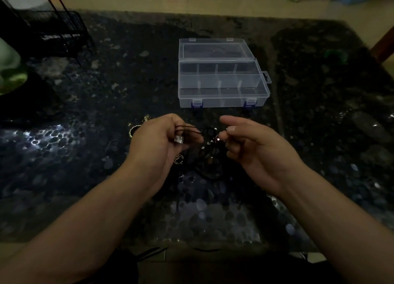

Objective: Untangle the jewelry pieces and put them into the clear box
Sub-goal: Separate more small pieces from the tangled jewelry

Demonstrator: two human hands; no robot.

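Both the left hand and right hand pinch a tangled black cord near the open clear box.

— In the way between the left hand, the right hand and the clear box?
— Only bare dark table. Lid tipped back, compartments open from above.
— To the sides?
— Gold chain just left; black wire rack far left, well apart.
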